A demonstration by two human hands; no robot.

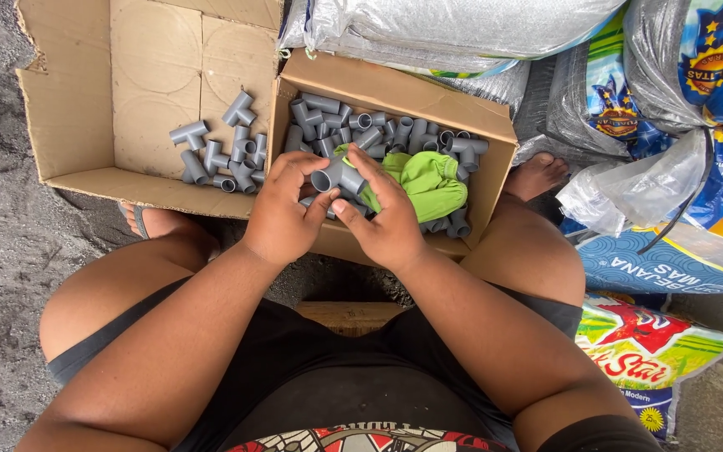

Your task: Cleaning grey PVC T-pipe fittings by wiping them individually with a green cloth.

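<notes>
Fig.: we see left hand & right hand both gripping one grey pipe tee over its box, lifted clear for handling; green cloth alongside.

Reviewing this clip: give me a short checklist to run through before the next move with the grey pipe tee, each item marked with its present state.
1. Tee held by both hands: ok, left hand and right hand both grip it.
2. Tee clear of the green cloth: cannot tell, the cloth lies right behind it.
3. Small box holds more tees: ok, many around the cloth.
4. Big box has free room: ok, a few tees lie at its right side.
5. Tee's open ends unblocked: cannot tell, fingers cover part.
</notes>
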